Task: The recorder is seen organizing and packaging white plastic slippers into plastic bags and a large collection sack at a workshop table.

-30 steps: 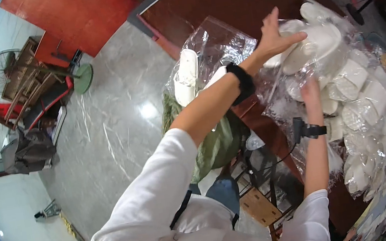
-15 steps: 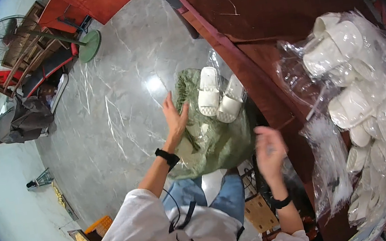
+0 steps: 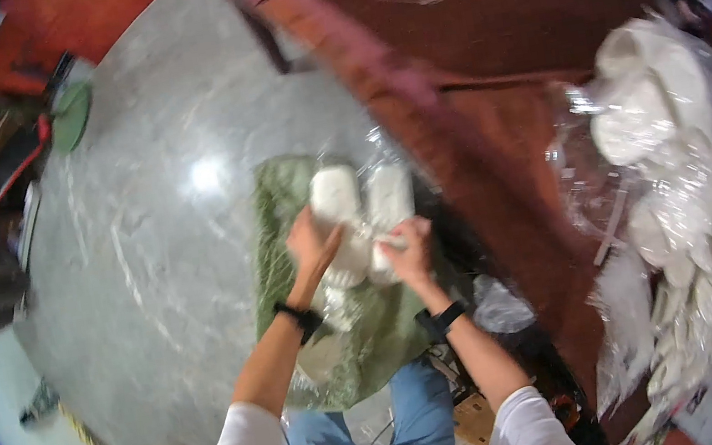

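Note:
Two white slippers lie side by side on a green woven sack over my lap: a left slipper and a right slipper. My left hand is closed around the side of the left slipper at its strap, thumb on top. On the right slipper's strap, the bent fingers of my right hand press together. Clear plastic shows around the slippers' toes and below them on the sack. Motion blur softens the fingers and straps.
To the right stands a table with a brown-red cover. On it lie a heap of white slippers in clear plastic and a bundle of clear bags. A green round fan base stands on the grey floor, far left.
My right hand has come in from the right onto the right slipper, and my left hand has moved onto the left one. The slippers now lie straighter and nearer me; the view has shifted.

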The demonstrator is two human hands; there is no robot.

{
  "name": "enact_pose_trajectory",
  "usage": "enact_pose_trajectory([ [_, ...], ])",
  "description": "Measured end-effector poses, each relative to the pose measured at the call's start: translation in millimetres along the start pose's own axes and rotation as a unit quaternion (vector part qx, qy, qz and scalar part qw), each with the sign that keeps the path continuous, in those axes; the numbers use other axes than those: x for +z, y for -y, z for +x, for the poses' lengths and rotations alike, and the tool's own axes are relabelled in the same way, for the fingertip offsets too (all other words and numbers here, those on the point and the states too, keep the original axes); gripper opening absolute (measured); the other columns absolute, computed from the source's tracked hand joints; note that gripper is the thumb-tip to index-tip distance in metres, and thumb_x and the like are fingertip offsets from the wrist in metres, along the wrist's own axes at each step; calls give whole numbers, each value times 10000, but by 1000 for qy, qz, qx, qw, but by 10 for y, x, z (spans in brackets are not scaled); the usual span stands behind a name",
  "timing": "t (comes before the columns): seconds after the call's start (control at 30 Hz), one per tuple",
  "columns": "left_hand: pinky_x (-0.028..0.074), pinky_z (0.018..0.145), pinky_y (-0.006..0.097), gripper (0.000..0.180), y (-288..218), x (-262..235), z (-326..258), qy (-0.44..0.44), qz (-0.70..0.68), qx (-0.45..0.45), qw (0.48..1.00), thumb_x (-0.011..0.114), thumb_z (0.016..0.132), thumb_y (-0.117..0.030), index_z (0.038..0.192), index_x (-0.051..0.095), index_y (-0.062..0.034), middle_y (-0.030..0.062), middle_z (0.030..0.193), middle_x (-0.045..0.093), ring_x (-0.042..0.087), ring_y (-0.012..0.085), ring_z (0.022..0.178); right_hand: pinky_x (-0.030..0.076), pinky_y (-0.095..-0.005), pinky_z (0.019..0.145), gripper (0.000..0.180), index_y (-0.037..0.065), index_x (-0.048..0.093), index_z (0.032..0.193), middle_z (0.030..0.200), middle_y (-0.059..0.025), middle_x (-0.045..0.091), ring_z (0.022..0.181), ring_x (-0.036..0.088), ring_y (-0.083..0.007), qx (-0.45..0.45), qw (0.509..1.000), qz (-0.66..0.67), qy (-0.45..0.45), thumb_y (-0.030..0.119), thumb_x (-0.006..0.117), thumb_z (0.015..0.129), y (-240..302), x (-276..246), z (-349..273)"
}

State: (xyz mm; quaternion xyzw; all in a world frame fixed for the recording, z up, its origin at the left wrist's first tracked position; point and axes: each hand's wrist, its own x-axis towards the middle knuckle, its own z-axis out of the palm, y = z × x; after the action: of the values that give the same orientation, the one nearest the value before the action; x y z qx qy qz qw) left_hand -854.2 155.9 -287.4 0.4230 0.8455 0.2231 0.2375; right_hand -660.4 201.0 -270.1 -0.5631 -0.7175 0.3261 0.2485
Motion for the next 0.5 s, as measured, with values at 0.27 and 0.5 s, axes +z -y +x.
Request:
enact_pose_trajectory([
  [0.27, 401, 822, 339, 350, -430, -952, -1068, -96, -229, -46, 968, 582, 838, -144, 1109, 470, 48, 143, 994, 553, 514, 232, 946, 303, -435, 941, 180, 85, 536, 760, 1167, -201, 381, 1132, 358, -387, 40, 995, 69, 51, 151, 693, 701, 1049, -787, -597],
  [0.5, 406, 816, 250, 361, -1978, -2403, -1322, 12, -427, 8, 904, 538, 861, -53, 1189, 410, 28, 97, 1096, 517, 501, 133, 976, 337, -413, 928, 201, 93, 553, 759, 1162, -175, 398, 1116, 389, -361, -39, 993, 105, -30, 160, 728, 685, 2086, -2228, -680],
])
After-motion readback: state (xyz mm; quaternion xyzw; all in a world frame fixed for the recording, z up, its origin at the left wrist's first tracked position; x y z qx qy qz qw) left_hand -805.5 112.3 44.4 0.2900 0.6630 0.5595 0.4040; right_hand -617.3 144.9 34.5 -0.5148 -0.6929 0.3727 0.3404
